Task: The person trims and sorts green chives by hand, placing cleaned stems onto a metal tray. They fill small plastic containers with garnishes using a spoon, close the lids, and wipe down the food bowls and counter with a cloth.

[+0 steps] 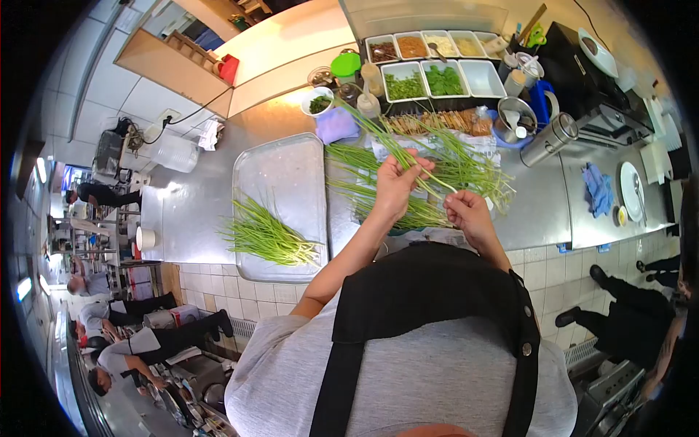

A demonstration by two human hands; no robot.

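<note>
My left hand (399, 182) is closed round a few long green stalks (375, 131), whose tips point up and left. The fingers of my right hand (466, 207) are pinched at the pale root end of the same stalks. More green stalks (466, 156) lie loose on the counter behind and beside my hands, partly on a white and blue wrapper (484, 149). A bunch of green stalks (269, 233) rests on a metal tray (284, 164) to the left, pale roots towards the right.
Food containers (480, 78) and skewers (444, 120) stand behind my hands. A metal pot (515, 120), a steel cylinder (552, 138), a blue cloth (598, 191) and a white plate (631, 191) are at the right. Several people are in the kitchen, at far left and lower right.
</note>
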